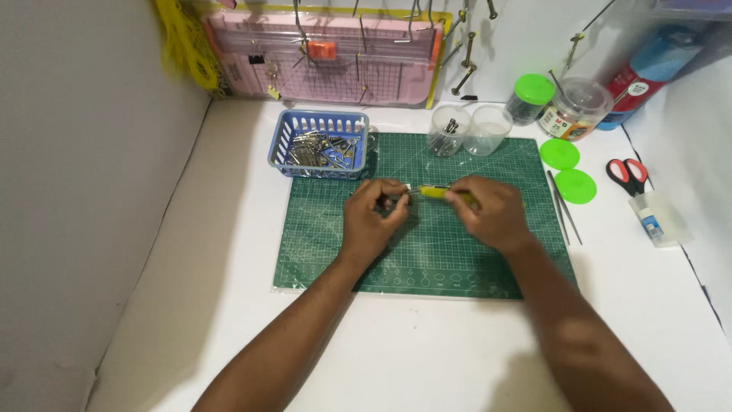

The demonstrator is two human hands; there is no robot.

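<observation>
— Forearms come in nearest us, over the white worktop (427, 351). What do we hold?

— Our right hand (492, 214) is closed around a yellow-handled tool (438, 192), above the green cutting mat (427, 259).

— And the left hand (374, 217)?

— Pinching a small dark piece (395, 202) at the tool's tip, near the blue basket (320, 143) of metal clips.

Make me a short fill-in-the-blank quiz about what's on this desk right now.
1. The right hand holds a tool with a ____ handle.
2. The metal clips lie in a ____ basket.
3. Both hands work above a green cutting ____.
4. The scissors have red and ____ handles.

Missing words: yellow; blue; mat; black
</observation>
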